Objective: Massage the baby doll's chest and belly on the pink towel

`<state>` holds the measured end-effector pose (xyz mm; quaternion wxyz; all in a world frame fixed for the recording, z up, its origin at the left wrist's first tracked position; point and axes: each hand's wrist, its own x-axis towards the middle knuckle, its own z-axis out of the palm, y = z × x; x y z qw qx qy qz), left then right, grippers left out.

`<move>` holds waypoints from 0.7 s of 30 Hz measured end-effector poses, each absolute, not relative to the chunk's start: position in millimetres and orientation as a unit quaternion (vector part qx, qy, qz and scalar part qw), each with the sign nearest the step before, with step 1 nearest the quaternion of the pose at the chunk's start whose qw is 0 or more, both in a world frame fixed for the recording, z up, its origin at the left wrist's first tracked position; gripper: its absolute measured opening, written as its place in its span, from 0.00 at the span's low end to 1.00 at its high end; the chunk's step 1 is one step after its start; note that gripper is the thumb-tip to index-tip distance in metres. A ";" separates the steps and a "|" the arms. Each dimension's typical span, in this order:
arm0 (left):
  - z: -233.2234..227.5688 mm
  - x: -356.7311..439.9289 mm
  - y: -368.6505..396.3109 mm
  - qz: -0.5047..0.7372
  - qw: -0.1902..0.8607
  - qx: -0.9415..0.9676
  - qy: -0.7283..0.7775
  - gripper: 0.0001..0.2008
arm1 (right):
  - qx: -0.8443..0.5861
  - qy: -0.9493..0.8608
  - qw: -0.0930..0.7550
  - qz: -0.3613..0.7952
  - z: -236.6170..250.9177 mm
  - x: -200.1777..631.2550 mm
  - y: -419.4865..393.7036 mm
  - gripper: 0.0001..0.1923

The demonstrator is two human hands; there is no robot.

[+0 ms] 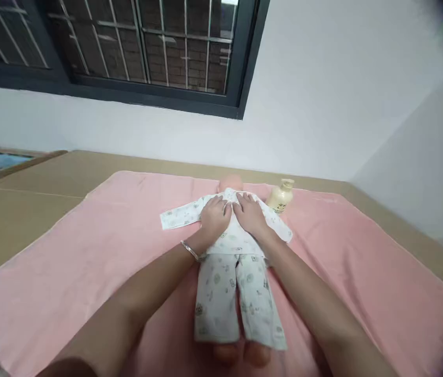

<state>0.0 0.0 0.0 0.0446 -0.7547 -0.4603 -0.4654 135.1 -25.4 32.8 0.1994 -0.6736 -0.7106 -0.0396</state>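
Both of our hands rest flat on the chest of a small baby doll in white printed cotton pyjamas, which lies on its back at the centre of the frame. Our left hand lies palm down with the fingers spread loosely over the doll's top, gripping nothing, just left of the middle of the shirt; a thin silver bangle circles that wrist. Our right hand lies the same way just beside it, fingers loose and flat on the fabric, holding nothing. The two hands nearly touch at the thumbs.

One sleeve of the shirt stretches out toward the left of the frame, the other toward the right under our right forearm. The doll's bare pink head shows just above our fingertips, and its feet peek out below the trouser legs near the bottom edge. The doll lies on a soft pink towel-like blanket spread over a tan flat surface. A small cream plastic bottle stands on the blanket just right of the doll's head. A dark-framed barred window fills the upper left of the frame.
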 end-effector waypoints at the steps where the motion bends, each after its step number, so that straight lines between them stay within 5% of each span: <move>1: 1.0 -0.3 0.1 -0.458 0.041 -0.756 -0.466 0.15 | -0.676 -0.708 0.198 -0.042 33.3 134.0 -26.7 0.27; 15: 3.6 0.0 13.1 -0.375 -0.015 -0.780 -0.500 0.21 | -0.662 -0.707 0.197 -0.150 40.4 119.9 -44.2 0.20; 21: 3.2 0.2 12.4 -0.377 -0.008 -0.781 -0.497 0.20 | -0.672 -0.700 0.219 -0.099 37.2 124.9 -39.1 0.22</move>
